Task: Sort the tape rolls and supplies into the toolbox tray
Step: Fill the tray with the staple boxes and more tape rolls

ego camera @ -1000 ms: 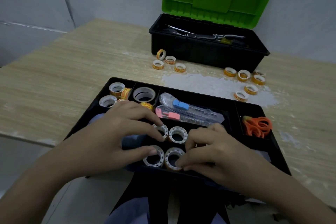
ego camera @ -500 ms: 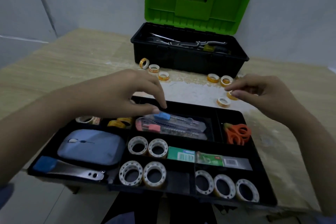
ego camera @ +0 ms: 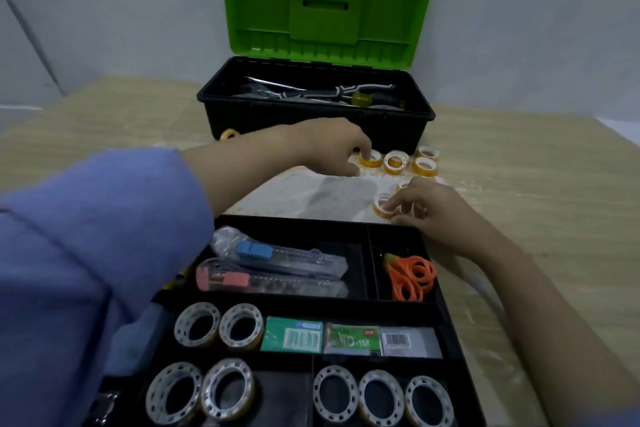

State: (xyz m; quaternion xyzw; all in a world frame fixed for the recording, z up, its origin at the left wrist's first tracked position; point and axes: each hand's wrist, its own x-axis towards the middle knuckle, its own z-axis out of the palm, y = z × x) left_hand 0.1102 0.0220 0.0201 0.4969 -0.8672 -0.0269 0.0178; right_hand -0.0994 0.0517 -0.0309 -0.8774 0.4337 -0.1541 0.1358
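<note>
The black toolbox tray (ego camera: 454,340) lies near me and holds several clear tape rolls (ego camera: 197,324), two packaged utility knives (ego camera: 277,267), orange scissors (ego camera: 412,277) and staple boxes (ego camera: 349,338). Beyond it, small yellow tape rolls lie on the table. My left hand (ego camera: 329,149) reaches across and pinches the left edge of one yellow roll (ego camera: 370,159). Closer to the tray's far edge, my right hand (ego camera: 429,210) pinches another small roll (ego camera: 381,206) with fingertips on top and thumb below. A further roll (ego camera: 403,184) is partly hidden behind my right fingers.
An open black toolbox (ego camera: 311,121) with a raised green lid (ego camera: 329,0) stands at the back and holds hand tools. Three more yellow rolls (ego camera: 396,161) lie in front of it, and one (ego camera: 228,134) at its left corner. A whitish patch covers the wooden table (ego camera: 536,201).
Both hands left the tray and moved forward to the loose yellow rolls on the table. The left hand crossed to the right. Each now holds a roll.
</note>
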